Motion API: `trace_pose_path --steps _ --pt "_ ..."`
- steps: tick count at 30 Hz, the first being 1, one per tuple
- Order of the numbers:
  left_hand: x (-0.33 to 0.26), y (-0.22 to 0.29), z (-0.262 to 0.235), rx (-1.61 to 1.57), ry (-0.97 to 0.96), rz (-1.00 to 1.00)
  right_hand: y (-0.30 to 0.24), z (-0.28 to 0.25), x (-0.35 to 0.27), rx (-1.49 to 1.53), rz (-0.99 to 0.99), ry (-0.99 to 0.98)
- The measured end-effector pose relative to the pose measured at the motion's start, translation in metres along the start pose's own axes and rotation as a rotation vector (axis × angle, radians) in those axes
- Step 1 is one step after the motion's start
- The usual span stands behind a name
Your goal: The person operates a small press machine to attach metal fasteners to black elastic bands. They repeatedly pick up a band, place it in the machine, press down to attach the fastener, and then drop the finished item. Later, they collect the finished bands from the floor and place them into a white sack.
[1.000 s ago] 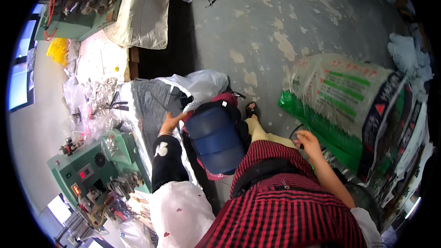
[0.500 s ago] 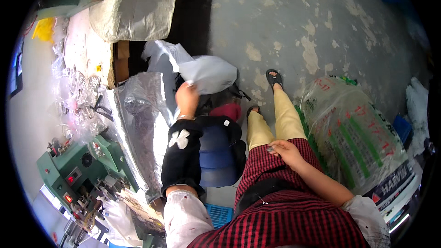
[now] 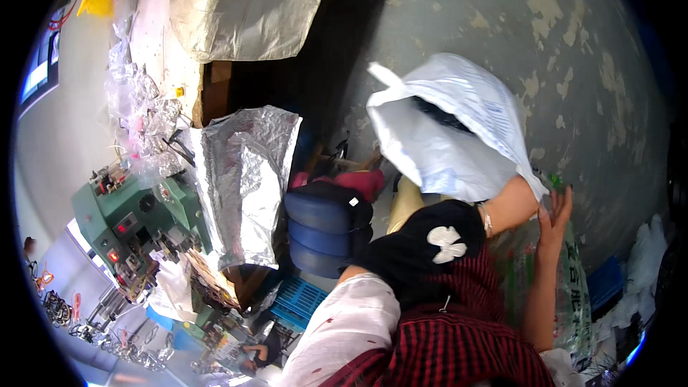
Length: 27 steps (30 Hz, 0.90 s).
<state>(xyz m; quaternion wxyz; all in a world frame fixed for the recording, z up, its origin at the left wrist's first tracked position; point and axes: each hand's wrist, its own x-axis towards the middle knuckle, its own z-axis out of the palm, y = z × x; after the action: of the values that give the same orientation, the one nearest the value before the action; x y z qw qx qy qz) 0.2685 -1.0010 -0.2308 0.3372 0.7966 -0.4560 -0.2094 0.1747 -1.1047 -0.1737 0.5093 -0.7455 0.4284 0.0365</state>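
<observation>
A white plastic bag (image 3: 459,165) with faint blue print hangs in front of me to the right, its mouth gaping. Something dark shows inside that mouth, too shaded to name. My left hand (image 3: 517,202) is closed on the bag's near right edge, its fingertips hidden by the plastic. The left forearm, in a black sleeve cover with a white bow, reaches across my red and black checked apron (image 3: 459,337). Just right of it, my right hand (image 3: 555,219) is raised with its fingers stretched out and apart, thumb side close to the bag's edge.
A dark blue cushioned stool (image 3: 319,233) stands left of me, beside a bench covered in silver foil (image 3: 244,186). Green machines (image 3: 125,208) line the left side. A blue plastic crate (image 3: 294,301) sits below the stool. A plastic-wrapped bundle (image 3: 577,294) lies right.
My left hand has carried the white bag from above the stool across to the right. My right hand has risen from my lap to beside it. The view has shifted too.
</observation>
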Motion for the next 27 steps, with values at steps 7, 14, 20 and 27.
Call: trace_pose_path --steps 7,14,20,27 --pt "0.019 -0.037 0.16 -0.53 -0.004 -0.316 0.182 -0.029 0.155 -0.288 0.475 0.165" --pt "-0.122 -0.215 0.14 0.021 -0.363 -1.158 0.206 -0.048 0.169 0.073 0.525 0.31" --pt "-0.327 -0.303 0.153 0.697 -1.124 -1.369 0.085 0.015 0.072 -0.382 -0.363 0.41" --pt "-0.363 -0.277 0.188 0.614 -1.27 -1.205 0.079 0.143 0.001 -0.044 -0.393 -0.138"
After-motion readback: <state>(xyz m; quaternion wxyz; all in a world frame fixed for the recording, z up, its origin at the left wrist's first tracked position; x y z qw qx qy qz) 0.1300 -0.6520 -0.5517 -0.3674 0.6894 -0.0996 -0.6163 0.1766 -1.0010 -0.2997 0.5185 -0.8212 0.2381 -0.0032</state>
